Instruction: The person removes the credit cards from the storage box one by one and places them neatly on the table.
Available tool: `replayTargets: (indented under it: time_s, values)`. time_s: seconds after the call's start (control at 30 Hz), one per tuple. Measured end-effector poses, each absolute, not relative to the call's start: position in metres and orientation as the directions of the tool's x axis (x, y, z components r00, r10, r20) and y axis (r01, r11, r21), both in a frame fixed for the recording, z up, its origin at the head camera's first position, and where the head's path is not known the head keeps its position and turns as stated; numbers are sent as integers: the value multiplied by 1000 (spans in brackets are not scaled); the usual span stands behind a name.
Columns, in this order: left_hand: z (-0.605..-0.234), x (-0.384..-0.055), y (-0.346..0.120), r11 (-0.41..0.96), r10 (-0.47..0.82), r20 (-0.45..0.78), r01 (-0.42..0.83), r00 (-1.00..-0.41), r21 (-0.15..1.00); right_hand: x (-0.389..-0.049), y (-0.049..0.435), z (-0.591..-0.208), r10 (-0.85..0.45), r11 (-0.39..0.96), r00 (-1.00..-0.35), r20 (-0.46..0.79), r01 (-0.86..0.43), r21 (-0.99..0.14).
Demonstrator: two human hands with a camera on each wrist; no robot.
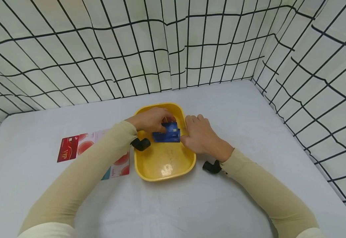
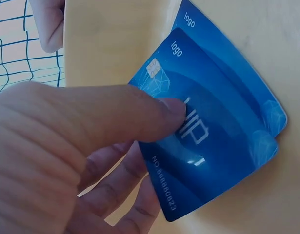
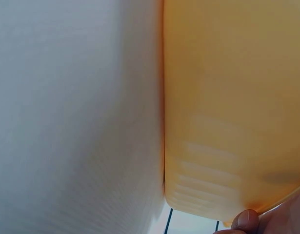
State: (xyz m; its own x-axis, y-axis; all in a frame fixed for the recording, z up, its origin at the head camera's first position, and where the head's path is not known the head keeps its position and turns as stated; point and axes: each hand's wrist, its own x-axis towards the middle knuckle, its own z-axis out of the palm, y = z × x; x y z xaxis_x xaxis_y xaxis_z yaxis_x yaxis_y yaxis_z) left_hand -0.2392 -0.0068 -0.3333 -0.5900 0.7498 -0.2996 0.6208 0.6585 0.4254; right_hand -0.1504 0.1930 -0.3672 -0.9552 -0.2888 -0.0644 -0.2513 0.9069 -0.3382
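My left hand (image 1: 152, 119) reaches into a yellow plastic basin (image 1: 161, 165) and pinches a blue VIP card (image 2: 213, 146), thumb on its printed face and fingers behind. A second blue card (image 2: 237, 68) is partly covered by the first and shows past its edge, against the basin. Both cards overlap in the upper half of the basin in the head view. My right hand (image 1: 202, 136) holds the basin's right rim, the thumb on the inner side. In the right wrist view, a fingertip (image 3: 246, 219) shows at the rim beside the basin's outer wall (image 3: 228, 87).
Left of the basin, partly under my left forearm, lie a red VIP card (image 1: 67, 148) and pink cards with fruit pictures (image 1: 124, 165). A black wire grid (image 1: 167, 49) fences the back and right of the white-covered table (image 1: 167, 208). Black camera mounts (image 1: 141, 144) hang at both wrists.
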Motion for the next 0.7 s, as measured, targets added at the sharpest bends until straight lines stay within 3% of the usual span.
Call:
replayTargets:
  time_s: [0.7]
  values:
    - [-323,-234,-16,697,714,-338,581,-613,420,-149,192,-367,-288,904,-957,-46,-255,-344]
